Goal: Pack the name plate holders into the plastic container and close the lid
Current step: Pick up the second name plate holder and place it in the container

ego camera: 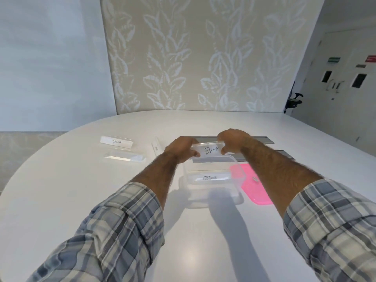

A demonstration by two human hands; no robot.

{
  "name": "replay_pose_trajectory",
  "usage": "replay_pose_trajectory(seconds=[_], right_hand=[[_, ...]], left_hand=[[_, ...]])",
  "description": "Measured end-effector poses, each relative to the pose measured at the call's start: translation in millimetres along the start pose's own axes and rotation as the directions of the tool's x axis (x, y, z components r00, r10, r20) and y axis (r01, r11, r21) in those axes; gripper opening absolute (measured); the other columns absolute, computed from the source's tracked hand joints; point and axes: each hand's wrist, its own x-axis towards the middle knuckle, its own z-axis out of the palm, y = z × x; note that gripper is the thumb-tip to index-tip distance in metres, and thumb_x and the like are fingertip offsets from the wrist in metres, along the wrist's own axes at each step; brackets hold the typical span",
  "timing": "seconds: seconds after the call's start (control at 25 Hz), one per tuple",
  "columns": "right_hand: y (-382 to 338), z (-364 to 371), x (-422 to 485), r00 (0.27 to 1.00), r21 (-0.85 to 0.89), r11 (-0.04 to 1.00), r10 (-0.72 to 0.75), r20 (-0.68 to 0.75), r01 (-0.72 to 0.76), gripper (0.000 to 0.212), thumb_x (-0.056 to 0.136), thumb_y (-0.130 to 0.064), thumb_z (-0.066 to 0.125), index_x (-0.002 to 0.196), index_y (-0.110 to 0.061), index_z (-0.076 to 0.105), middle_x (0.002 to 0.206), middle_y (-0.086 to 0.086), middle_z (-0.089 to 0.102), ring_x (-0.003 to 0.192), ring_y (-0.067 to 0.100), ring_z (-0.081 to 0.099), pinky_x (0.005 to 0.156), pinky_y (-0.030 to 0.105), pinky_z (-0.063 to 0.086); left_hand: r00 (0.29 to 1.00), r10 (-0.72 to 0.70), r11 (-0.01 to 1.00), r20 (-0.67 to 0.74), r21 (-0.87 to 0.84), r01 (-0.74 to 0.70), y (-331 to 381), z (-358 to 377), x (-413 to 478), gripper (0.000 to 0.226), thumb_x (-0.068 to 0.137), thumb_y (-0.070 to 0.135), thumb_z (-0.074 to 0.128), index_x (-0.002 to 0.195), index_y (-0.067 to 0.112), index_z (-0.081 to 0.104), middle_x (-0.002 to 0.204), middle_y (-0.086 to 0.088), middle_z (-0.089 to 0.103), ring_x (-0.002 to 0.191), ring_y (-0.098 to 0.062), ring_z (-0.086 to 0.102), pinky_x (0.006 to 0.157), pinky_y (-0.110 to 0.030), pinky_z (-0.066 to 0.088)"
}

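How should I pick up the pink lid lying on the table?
The flat pink plastic lid lies flush on the white table, right of the clear plastic container. Probably best to come from its free right side, slip fingers under that long edge, and pinch it.

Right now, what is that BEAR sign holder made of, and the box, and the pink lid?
BEAR holder: likely clear glossy acrylic; the paper label shows through. Container: seemingly thin see-through plastic; the OSTRICH holder shows inside. Pink lid: translucent plastic, probably, glowing brightly.
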Motion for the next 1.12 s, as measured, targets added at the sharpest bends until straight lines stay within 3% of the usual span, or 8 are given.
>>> replay_pose_trajectory(seconds=[0.32,0.6,0.96,1.12], right_hand=[[39,48,-14,0.997,0.089,0.995,-0.048,0.063,0.042,0.050,0.077,-0.029,0.079,0.122,-0.018,0.061,0.122,0.002,0.063,0.114,0.024,0.056,0.081,0.029,0.040],[40,81,-12,0.987,0.122,0.989,-0.095,0.128,0.080,0.049,0.074,-0.032,0.081,0.117,-0.017,0.064,0.118,0.003,0.065,0.108,0.025,0.060,0.088,0.035,0.049],[47,100,-4,0.973,0.124,0.987,-0.123,0.195,0.100,0.041,0.077,-0.029,0.080,0.114,-0.014,0.067,0.113,0.003,0.066,0.105,0.024,0.060,0.078,0.027,0.041],[41,105,-1,0.954,0.079,0.984,-0.173,0.246,0.158,0.029,0.078,-0.024,0.079,0.098,-0.007,0.069,0.092,0.002,0.059,0.086,0.021,0.053,0.068,0.024,0.038]], left_hand=[[0.997,-0.059,0.997,0.054,0.044,0.057,25,45,-12,0.047,0.079,0.037,0.077,0.123,0.029,0.066,0.123,0.003,0.068,0.114,-0.019,0.060,0.094,-0.033,0.049],[0.982,-0.124,0.986,0.142,0.131,0.106,13,71,-11,0.055,0.077,0.041,0.077,0.129,0.030,0.062,0.131,0.006,0.063,0.120,-0.019,0.057,0.099,-0.037,0.047],[0.960,-0.110,0.964,0.258,0.261,0.041,12,89,1,0.045,0.081,0.042,0.072,0.124,0.033,0.063,0.124,0.009,0.065,0.116,-0.019,0.058,0.096,-0.039,0.050],[0.939,-0.093,0.954,0.331,0.298,-0.011,12,92,12,0.043,0.081,0.031,0.076,0.122,0.019,0.068,0.122,0.000,0.067,0.113,-0.022,0.060,0.094,-0.030,0.048]])
